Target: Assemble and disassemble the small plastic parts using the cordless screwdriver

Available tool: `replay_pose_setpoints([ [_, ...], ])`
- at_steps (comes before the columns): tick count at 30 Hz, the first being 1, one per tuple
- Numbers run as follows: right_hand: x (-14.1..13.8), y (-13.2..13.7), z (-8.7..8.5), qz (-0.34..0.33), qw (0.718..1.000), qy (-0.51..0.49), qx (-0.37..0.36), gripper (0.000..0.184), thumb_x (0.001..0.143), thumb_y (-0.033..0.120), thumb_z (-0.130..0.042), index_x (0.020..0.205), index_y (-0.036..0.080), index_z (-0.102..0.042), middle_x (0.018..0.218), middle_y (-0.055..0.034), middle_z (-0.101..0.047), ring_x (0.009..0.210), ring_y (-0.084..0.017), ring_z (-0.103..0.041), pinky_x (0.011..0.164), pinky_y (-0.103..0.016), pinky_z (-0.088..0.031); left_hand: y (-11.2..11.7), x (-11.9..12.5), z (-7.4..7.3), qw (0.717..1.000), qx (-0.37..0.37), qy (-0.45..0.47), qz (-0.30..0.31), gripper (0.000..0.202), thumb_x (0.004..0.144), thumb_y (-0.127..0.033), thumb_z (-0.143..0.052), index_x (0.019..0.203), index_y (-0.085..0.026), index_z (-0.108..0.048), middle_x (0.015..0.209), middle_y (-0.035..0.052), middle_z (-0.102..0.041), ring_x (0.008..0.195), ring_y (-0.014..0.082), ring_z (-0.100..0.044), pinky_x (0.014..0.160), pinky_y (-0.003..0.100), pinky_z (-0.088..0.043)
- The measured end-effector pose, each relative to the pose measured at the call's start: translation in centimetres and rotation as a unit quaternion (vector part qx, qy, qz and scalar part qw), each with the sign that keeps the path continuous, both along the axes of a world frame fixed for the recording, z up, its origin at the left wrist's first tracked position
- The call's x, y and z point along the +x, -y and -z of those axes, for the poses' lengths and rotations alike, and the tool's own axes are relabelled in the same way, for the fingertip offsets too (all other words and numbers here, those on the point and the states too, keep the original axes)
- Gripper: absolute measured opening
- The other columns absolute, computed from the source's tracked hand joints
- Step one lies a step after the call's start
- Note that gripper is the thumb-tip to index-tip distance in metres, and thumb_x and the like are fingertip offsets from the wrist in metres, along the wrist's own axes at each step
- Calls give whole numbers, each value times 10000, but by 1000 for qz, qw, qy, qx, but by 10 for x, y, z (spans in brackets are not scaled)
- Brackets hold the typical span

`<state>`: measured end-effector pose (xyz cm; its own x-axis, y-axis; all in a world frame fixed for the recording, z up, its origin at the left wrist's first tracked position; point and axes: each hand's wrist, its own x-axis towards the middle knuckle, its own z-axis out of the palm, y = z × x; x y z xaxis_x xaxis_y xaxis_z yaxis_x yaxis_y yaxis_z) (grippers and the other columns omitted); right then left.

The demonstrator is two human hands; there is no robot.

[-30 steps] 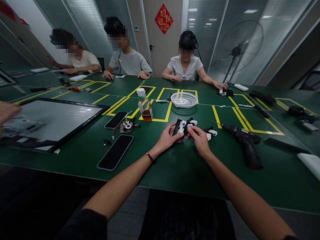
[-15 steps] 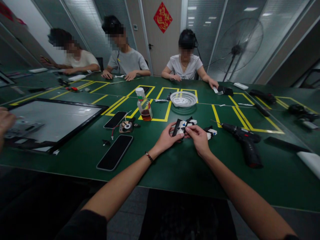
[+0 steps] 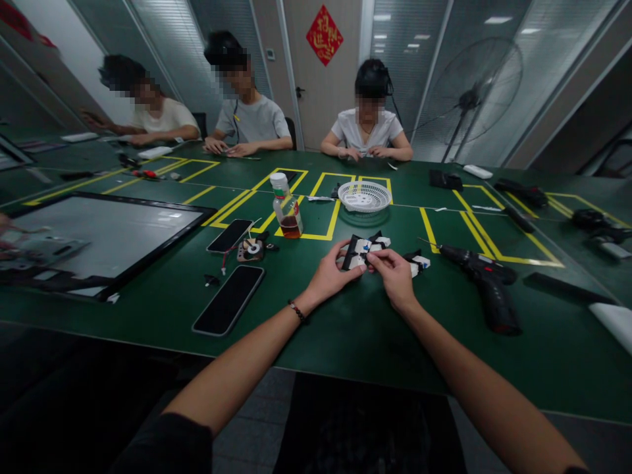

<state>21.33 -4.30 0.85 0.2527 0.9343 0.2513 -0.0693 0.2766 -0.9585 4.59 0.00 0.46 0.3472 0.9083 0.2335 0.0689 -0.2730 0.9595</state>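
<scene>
My left hand is closed around the side of a small black-and-white part with a blue mark on it. Its thumb lies along the near edge. At the part's right side my right hand pinches with thumb and forefinger, on its near right corner. The fingertips hide some of the part, and its exact kind is not clear. A similar black-and-white piece with blue lies on the green table, just beyond my right hand.
A power drill lies at right. Left of my hands are a phone, a smaller phone and a wired coil. Ahead stand a bottle and a white basket. A framed panel lies left; several people sit around.
My hands stay nearly in place, still on the part. Across the table, the person at right has drawn an outstretched hand back in front of the body. The hand at far left has moved lower.
</scene>
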Motion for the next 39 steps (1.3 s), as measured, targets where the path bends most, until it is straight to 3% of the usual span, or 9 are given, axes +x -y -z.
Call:
replay_pose_setpoints([
  [8, -1, -1, 3, 2, 1000, 11, 10, 247, 798, 408, -750, 923, 205, -685, 838, -23, -696, 713, -165, -626, 690, -305, -524, 4, 0, -6, 1000, 17, -13, 0, 798, 709, -377, -817, 1405, -218, -460, 1218, 143, -631, 976, 244, -687, 883, 419, -564],
  [25, -2, -1, 5, 8, 1000, 16, 12, 229, 823, 412, -720, 924, 217, -655, 810, -13, -678, 703, -167, -637, 701, -315, -536, 3, 1, -3, 1000, -13, 24, 3, 808, 690, -360, -836, 1395, -216, -466, 1229, 160, -628, 965, 248, -694, 850, 418, -573],
  [32, -1, -2, 3, -45, 999, -13, -2, 262, 793, 430, -743, 924, 228, -638, 812, 0, -669, 695, -166, -652, 687, -323, -569, 2, 1, -3, 1000, -15, 19, 6, 795, 702, -369, -827, 1396, -226, -467, 1223, 148, -630, 977, 255, -690, 863, 443, -573],
  [39, 7, -4, -2, -83, 996, -16, -30, 267, 773, 427, -764, 886, 219, -640, 770, 3, -672, 671, -168, -656, 675, -332, -575, 7, -3, -12, 1000, 11, -4, 16, 807, 701, -348, -825, 1405, -221, -452, 1264, 156, -605, 964, 241, -689, 820, 394, -592],
])
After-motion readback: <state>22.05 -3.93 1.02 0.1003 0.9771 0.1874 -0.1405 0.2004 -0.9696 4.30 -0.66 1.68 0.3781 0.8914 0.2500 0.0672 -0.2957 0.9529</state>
